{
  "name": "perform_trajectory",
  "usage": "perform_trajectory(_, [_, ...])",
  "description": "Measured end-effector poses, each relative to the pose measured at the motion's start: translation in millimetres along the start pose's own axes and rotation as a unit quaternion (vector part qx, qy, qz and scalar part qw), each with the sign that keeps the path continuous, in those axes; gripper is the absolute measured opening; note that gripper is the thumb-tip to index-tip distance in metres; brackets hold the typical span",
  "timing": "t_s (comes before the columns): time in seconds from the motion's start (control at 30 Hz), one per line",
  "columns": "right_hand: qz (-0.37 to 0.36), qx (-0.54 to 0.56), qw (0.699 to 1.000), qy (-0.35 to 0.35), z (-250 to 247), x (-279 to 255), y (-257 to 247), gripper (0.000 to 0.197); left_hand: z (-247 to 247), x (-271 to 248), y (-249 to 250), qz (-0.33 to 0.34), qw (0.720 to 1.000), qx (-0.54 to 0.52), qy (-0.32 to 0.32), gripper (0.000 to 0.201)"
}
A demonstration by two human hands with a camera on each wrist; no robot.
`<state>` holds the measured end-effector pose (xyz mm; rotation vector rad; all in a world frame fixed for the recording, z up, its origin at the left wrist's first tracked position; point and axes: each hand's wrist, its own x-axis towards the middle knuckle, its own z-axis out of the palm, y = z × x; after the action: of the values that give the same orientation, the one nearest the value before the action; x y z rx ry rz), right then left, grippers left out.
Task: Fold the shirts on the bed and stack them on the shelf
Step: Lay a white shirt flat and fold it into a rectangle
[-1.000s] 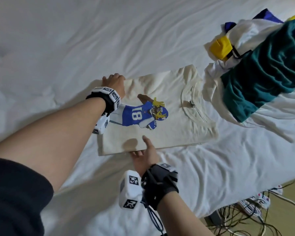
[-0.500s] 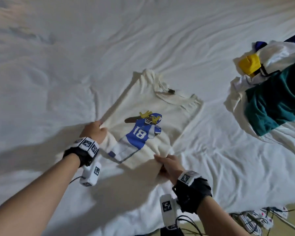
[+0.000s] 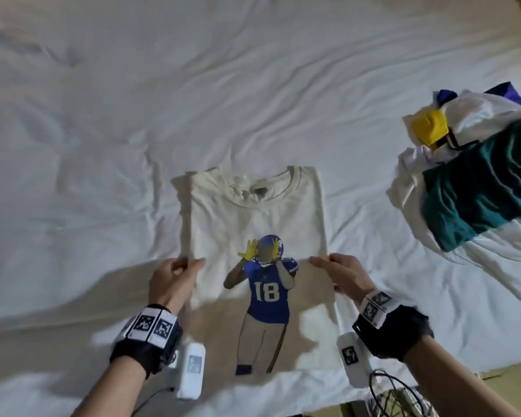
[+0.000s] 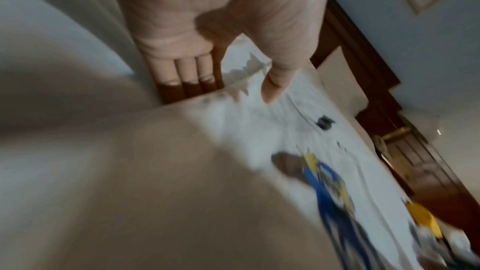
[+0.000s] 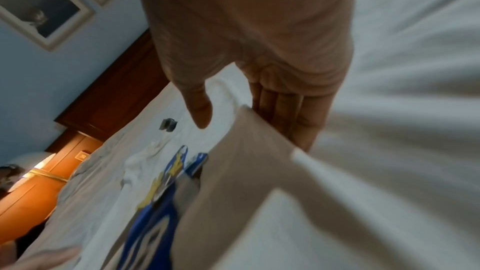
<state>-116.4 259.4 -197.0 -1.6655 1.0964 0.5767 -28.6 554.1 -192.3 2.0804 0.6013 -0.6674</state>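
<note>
- Your bed (image 3: pixel 193 85) is covered by a rumpled white sheet that fills nearly the whole head view; the wrist views show a blue wall, a dark wooden headboard (image 5: pixel 114 81) and framed pictures (image 5: pixel 39 7) behind it.
- One cream shirt (image 3: pixel 253 212) lies flat near the bed's near edge, collar away from you, its sides folded in, its print a player numbered 18.
- One heap of unfolded shirts (image 3: pixel 478 176) sits at the bed's right edge: teal, white, yellow and purple cloth, too tangled to count and partly cut off.
- Your left hand (image 3: pixel 170 278) pinches the shirt's left edge, thumb on top, fingers underneath.
- Your right hand (image 3: pixel 340 272) pinches the right edge likewise.
- Both wrist views are blurred; cables (image 3: pixel 397 392) show past the near edge.
</note>
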Motion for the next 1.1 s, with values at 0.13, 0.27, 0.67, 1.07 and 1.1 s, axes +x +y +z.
perform_trajectory(0.13, [-0.05, 0.027, 0.996, 0.073, 6, 57, -52, 0.044, 19, 62, 54, 0.048, 0.997, -0.054, 0.0, 0.036])
perform_trajectory(0.27, [-0.111, 0.038, 0.987, 0.112, -8, 98, -85, 0.036, 25, 107, 87, 0.114, 0.992, -0.052, 0.015, 0.034])
perform_trajectory(0.67, [-0.35, -0.367, 0.859, 0.072, 75, 25, -47, 0.069, 87, 43, 65, 0.38, 0.838, 0.39, -0.038, 0.071])
perform_trajectory(1.07, [-0.296, -0.433, 0.849, 0.067, 92, -11, 27, 0.067, 80, -13, -17, 0.332, 0.84, 0.428, -0.036, 0.063])
perform_trajectory(1.1, [-0.31, -0.438, 0.842, 0.059, 101, -19, 38, 0.067, 88, -26, -29, 0.341, 0.835, 0.43, -0.047, 0.063])
